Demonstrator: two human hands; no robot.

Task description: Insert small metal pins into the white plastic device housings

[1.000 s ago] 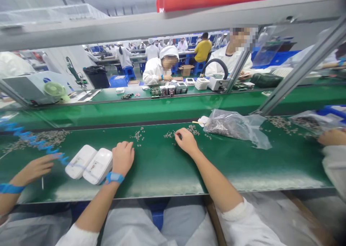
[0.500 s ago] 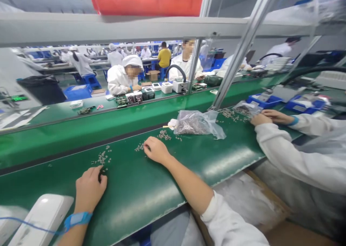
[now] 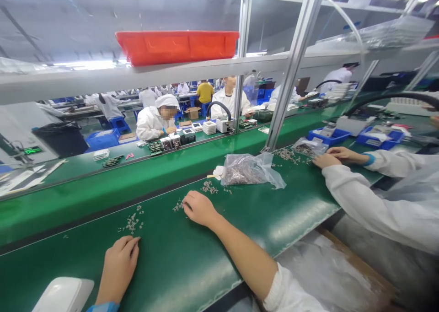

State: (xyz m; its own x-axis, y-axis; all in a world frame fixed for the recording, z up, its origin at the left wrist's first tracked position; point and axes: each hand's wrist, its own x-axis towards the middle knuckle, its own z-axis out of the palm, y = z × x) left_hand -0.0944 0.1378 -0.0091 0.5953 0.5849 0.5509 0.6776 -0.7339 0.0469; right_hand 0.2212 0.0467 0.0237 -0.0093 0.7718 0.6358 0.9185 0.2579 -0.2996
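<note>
My left hand (image 3: 120,264), with a blue band at its wrist, rests on the green table (image 3: 178,252) just below a scattered pile of small parts (image 3: 132,221). Its thumb and fingers are pinched together, and whatever may be between them is too small to name. Further right, my right hand (image 3: 199,207) lies at the edge of another small cluster of parts (image 3: 178,205), fingers curled down; what they may hold is hidden. Behind it are more loose parts (image 3: 209,187) and a clear plastic bag (image 3: 243,170) filled with them.
A co-worker's hands (image 3: 334,158) are at the right, near a smaller bag (image 3: 308,146) and blue trays (image 3: 329,136). A white device (image 3: 65,293) stands at the lower left. Metal posts (image 3: 291,69) and a red bin (image 3: 181,46) on a shelf rise beyond the table.
The view has tilted up, so the table sits lower in it. My left thumb and fingers have closed together. My right hand stays by the same cluster.
</note>
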